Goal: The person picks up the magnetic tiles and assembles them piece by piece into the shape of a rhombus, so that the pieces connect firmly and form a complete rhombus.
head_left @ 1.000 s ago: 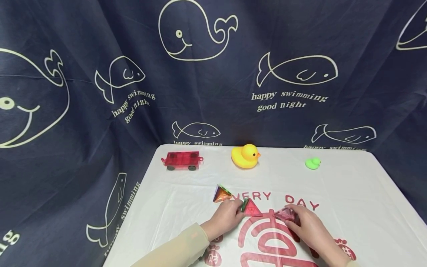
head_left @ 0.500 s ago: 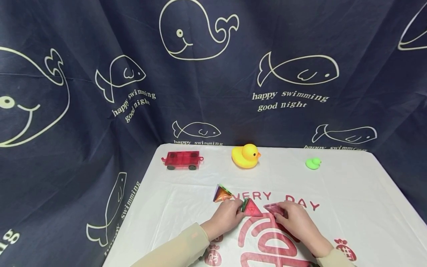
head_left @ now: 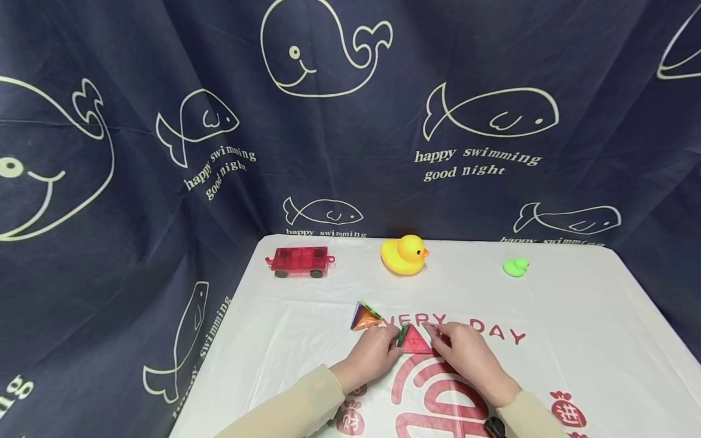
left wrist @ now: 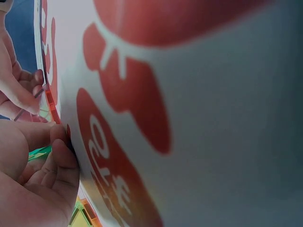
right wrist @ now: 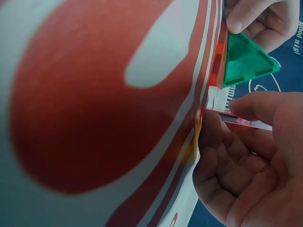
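A red triangular magnetic tile (head_left: 414, 342) lies flat on the printed table cover between the two hands. My left hand (head_left: 372, 354) pinches a green triangular tile (right wrist: 250, 62), which stands up along the red tile's left side. At the other side, my right hand (head_left: 467, 356) pinches a pink see-through tile (right wrist: 244, 121) between thumb and fingers, raised on edge right beside the red tile. Just beyond the left hand's knuckles sits a small cluster of joined tiles (head_left: 365, 316) in orange, purple and green. In the head view, the fingers hide much of the green and pink tiles.
Along the table's back stand a red wheeled toy wagon (head_left: 300, 260), a yellow rubber duck (head_left: 404, 255) and a small green duck (head_left: 515, 266). A dark blue curtain (head_left: 383, 170) with fish prints hangs behind the white table cover (head_left: 575, 304).
My right hand has moved left with the pink tile, bringing it from a gap away up to the red tile's right side. The left hand has stayed in place.
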Demonstrator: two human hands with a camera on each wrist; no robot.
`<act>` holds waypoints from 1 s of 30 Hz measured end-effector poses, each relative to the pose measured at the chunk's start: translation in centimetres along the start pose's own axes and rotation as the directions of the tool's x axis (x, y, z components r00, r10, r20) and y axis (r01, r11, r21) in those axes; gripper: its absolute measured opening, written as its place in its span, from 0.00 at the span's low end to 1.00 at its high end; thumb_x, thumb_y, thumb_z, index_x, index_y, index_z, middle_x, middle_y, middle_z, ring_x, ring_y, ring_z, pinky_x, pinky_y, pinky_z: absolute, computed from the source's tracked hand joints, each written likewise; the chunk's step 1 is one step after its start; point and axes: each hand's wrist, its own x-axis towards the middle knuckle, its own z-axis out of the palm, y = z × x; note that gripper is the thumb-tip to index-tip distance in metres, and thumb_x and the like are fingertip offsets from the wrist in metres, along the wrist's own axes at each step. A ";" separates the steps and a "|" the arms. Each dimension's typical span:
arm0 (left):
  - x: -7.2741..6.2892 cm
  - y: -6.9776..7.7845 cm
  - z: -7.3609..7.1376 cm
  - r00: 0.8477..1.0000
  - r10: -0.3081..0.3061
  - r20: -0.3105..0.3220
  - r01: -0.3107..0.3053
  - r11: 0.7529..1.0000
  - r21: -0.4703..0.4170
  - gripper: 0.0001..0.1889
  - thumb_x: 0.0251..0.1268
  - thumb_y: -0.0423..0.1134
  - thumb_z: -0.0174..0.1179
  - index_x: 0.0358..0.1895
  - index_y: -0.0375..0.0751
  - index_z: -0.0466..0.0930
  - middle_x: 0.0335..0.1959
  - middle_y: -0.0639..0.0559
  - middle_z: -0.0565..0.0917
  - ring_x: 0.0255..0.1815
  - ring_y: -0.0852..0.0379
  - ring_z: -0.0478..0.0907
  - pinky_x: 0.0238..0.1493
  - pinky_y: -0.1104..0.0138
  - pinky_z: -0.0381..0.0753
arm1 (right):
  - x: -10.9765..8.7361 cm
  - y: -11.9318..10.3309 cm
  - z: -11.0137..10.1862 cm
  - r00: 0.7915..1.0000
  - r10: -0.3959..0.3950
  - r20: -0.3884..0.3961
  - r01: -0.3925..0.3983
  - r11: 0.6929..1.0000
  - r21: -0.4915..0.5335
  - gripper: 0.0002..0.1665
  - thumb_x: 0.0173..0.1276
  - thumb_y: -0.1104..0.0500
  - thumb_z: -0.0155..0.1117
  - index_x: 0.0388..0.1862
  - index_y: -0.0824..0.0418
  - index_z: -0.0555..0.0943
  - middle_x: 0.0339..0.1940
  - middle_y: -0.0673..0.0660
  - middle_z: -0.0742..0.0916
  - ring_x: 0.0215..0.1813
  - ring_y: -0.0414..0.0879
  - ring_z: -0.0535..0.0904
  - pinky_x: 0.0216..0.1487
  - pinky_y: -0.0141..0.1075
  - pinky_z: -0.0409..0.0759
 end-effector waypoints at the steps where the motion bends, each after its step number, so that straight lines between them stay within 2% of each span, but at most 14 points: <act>1: 0.0 0.0 0.0 1.000 0.001 0.000 -0.001 1.000 0.001 0.14 0.66 0.38 0.72 0.27 0.46 0.74 0.17 0.65 0.67 0.19 0.69 0.62 0.22 0.75 0.61 | 0.1 -0.1 0.1 1.000 -0.015 -0.009 0.015 1.000 -0.009 0.10 0.69 0.60 0.71 0.26 0.55 0.83 0.20 0.45 0.77 0.24 0.40 0.70 0.29 0.37 0.70; 4: 0.0 0.0 0.0 1.000 0.002 -0.005 -0.002 1.000 0.006 0.14 0.66 0.38 0.72 0.27 0.46 0.75 0.17 0.65 0.67 0.18 0.69 0.62 0.22 0.75 0.61 | 0.3 -0.2 0.3 0.998 -0.057 -0.033 0.056 0.998 -0.028 0.16 0.67 0.61 0.71 0.21 0.53 0.77 0.18 0.45 0.74 0.23 0.40 0.68 0.28 0.37 0.69; 12: 0.1 0.1 0.0 1.000 -0.002 -0.002 0.002 1.000 -0.003 0.13 0.66 0.37 0.71 0.28 0.46 0.76 0.17 0.65 0.67 0.19 0.69 0.62 0.22 0.75 0.62 | 0.4 -0.6 0.7 0.995 -0.087 -0.046 0.086 0.996 -0.024 0.21 0.64 0.65 0.70 0.17 0.52 0.71 0.18 0.46 0.70 0.23 0.40 0.65 0.27 0.35 0.67; 15: 0.1 0.0 0.0 1.000 -0.016 0.006 0.015 1.000 0.005 0.08 0.67 0.38 0.72 0.35 0.43 0.81 0.18 0.65 0.68 0.19 0.69 0.64 0.22 0.75 0.63 | 0.5 -0.8 0.9 0.995 -0.090 -0.048 0.089 0.996 -0.025 0.21 0.63 0.65 0.70 0.17 0.52 0.70 0.18 0.46 0.70 0.23 0.41 0.64 0.27 0.35 0.66; 19: 0.1 0.0 0.0 1.000 -0.024 0.009 0.024 1.000 0.013 0.08 0.66 0.37 0.71 0.43 0.40 0.84 0.18 0.65 0.69 0.20 0.69 0.65 0.23 0.75 0.63 | 0.7 -0.9 1.1 0.995 -0.087 -0.047 0.085 0.995 -0.044 0.21 0.63 0.65 0.70 0.17 0.52 0.69 0.18 0.46 0.70 0.23 0.41 0.64 0.27 0.35 0.65; 24: 0.1 0.0 0.0 1.000 -0.013 0.006 0.013 1.000 0.012 0.06 0.67 0.37 0.71 0.38 0.43 0.82 0.18 0.65 0.68 0.19 0.69 0.64 0.23 0.75 0.62 | 0.7 -1.1 1.4 0.996 -0.079 -0.034 0.076 0.995 -0.058 0.22 0.63 0.64 0.71 0.17 0.52 0.69 0.18 0.46 0.70 0.23 0.41 0.64 0.27 0.35 0.65; 30: 0.1 0.0 0.0 1.000 -0.001 0.008 0.001 1.000 0.011 0.06 0.67 0.38 0.71 0.38 0.42 0.84 0.17 0.65 0.68 0.19 0.69 0.64 0.23 0.75 0.62 | 0.8 -1.5 1.5 0.994 -0.102 -0.048 0.098 0.992 -0.075 0.23 0.62 0.65 0.72 0.17 0.52 0.68 0.18 0.45 0.69 0.23 0.41 0.64 0.26 0.36 0.65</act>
